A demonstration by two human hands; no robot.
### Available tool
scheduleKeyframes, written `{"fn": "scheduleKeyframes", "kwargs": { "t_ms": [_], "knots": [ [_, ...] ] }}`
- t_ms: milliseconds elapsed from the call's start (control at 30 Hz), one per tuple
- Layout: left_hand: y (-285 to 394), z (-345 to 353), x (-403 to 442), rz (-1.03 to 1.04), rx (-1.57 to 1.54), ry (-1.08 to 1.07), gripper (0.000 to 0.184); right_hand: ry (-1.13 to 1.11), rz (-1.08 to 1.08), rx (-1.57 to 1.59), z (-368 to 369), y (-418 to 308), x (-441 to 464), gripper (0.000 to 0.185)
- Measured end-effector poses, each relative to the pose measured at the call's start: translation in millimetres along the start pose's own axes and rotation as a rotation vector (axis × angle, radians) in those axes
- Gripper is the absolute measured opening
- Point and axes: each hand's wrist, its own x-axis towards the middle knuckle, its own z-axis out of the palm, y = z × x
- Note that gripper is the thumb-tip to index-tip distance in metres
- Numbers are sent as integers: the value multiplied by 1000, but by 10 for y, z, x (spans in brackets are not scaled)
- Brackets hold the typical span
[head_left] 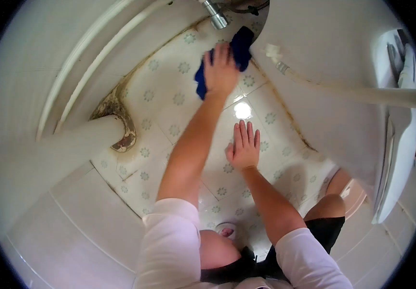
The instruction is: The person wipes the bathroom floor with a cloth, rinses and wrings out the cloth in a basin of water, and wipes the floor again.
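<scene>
A dark blue cloth (241,47) lies bunched on the wet, flower-patterned tile floor (174,130), near the far corner. Pressing down on it from above is my left hand (221,72), its fingers over the cloth and slightly blurred. Cloth sticks out on both sides of that hand. Closer to me, my right hand (245,149) rests palm down on the tiles with fingers stretched out, holding nothing. A bright light reflection shows on the floor just beyond its fingertips.
A thick white pipe (87,139) meets the floor at left, with a stained, crumbling patch (123,135) around its base. Thin white pipes (94,62) run along the left wall. A metal fitting (216,15) hangs at the top. White fixture (323,106) and hose (309,79) stand right.
</scene>
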Motion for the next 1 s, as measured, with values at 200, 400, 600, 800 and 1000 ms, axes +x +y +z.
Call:
{"fn": "scheduleKeyframes", "kwargs": {
  "t_ms": [200,400,600,800,1000],
  "knots": [
    [-1013,12,225,-528,-5,231,56,-38,12,17,-22,2,-1,74],
    [-325,-58,620,-345,-323,-21,69,-64,22,2,-74,-40,-9,75],
    [-594,-409,-266,-37,-750,349,69,-63,6,12,-83,-33,-2,77],
    [-1631,-543,-2830,-453,-204,43,69,-40,28,4,-82,-56,-19,75],
    [-1657,-502,-3350,-487,-83,-17,69,2,-1,-29,-8,-30,-21,73]
  ]
}}
